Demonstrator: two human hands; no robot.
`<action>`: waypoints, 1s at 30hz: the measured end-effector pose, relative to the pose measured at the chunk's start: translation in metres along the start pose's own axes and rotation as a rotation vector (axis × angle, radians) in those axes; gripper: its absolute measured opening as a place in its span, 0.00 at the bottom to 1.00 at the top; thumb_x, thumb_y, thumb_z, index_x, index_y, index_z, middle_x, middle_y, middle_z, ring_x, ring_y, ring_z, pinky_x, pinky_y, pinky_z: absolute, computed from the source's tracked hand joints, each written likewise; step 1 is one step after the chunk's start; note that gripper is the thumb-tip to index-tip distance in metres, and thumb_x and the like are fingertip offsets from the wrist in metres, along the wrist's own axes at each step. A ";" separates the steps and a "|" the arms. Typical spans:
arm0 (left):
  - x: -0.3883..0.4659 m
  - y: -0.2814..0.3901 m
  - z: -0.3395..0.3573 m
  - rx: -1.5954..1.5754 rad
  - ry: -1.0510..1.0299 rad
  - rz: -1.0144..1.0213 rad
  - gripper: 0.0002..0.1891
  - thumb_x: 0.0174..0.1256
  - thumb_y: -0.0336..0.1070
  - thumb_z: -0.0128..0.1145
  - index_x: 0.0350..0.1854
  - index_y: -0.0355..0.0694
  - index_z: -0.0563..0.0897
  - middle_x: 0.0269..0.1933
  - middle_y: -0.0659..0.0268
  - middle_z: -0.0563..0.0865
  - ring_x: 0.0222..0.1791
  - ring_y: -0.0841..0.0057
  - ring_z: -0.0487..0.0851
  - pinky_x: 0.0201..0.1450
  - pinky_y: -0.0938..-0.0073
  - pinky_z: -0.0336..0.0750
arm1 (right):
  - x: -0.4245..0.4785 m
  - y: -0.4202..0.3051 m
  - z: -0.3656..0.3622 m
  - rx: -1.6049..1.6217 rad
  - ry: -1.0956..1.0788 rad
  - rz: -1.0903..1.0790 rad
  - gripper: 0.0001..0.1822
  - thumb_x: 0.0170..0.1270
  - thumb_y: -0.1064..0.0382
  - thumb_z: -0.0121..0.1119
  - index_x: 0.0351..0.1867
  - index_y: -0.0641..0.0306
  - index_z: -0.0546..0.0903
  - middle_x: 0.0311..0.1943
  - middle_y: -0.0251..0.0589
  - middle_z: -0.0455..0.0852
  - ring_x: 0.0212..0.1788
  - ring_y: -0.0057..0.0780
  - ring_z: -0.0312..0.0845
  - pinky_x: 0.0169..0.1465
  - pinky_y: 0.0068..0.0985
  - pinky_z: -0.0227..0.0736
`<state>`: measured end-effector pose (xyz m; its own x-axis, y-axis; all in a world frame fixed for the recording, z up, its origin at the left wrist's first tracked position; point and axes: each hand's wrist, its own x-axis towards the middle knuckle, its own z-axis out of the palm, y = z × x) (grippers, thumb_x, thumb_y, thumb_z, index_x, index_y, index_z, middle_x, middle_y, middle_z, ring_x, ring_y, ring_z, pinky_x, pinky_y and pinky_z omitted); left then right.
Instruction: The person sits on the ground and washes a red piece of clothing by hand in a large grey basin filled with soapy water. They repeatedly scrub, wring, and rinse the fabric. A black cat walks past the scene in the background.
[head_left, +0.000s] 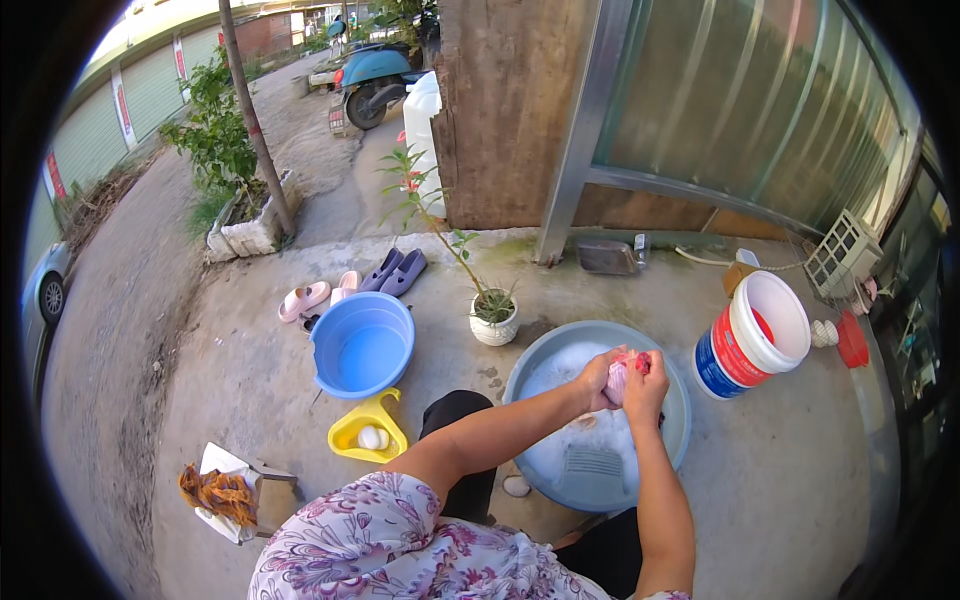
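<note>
Both my hands grip a bunched pink cloth (616, 381) above a round grey-blue plastic basin (527, 367). My left hand (596, 381) wraps it from the left, and my right hand (646, 390) closes on its right side, where a redder part shows between the fingers. White suds (555, 431) cover much of the water in the basin. A ridged washboard area (594, 461) is visible at the basin's near side. Something dark shows at the basin's right edge, mostly hidden by my right wrist.
A blue basin (367, 356) and a yellow strainer basket (341, 442) holding white objects stand left. A potted plant (495, 330) rises beyond the grey-blue basin. To the right is a white, red and blue bucket (739, 349). Orange-brown cloth (217, 495) lies on a stool at far left.
</note>
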<state>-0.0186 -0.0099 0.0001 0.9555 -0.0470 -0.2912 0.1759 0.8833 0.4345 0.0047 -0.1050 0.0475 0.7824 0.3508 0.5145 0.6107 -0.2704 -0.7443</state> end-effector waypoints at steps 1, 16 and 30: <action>0.004 -0.002 -0.005 0.022 -0.018 0.101 0.18 0.68 0.55 0.47 0.46 0.49 0.80 0.42 0.64 0.84 0.40 0.68 0.83 0.43 0.56 0.77 | -0.002 -0.001 0.003 0.012 -0.011 0.008 0.13 0.61 0.61 0.61 0.29 0.67 0.71 0.24 0.52 0.77 0.27 0.49 0.75 0.34 0.38 0.68; 0.000 -0.006 0.002 0.250 0.130 0.375 0.09 0.64 0.35 0.53 0.33 0.36 0.83 0.34 0.60 0.84 0.29 0.71 0.83 0.32 0.67 0.79 | 0.003 0.028 0.005 0.274 -0.059 0.226 0.15 0.67 0.58 0.51 0.29 0.72 0.75 0.25 0.52 0.79 0.29 0.41 0.73 0.38 0.35 0.67; 0.001 -0.010 0.000 0.169 0.145 0.156 0.12 0.64 0.42 0.52 0.35 0.39 0.81 0.34 0.61 0.85 0.29 0.69 0.84 0.31 0.63 0.80 | -0.001 0.001 -0.009 0.137 -0.116 0.208 0.16 0.64 0.57 0.55 0.27 0.71 0.76 0.24 0.52 0.79 0.27 0.41 0.72 0.36 0.35 0.67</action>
<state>-0.0197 -0.0189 -0.0045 0.9324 0.1614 -0.3235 0.0780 0.7840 0.6159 0.0062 -0.1135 0.0501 0.8654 0.4028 0.2981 0.4099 -0.2265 -0.8836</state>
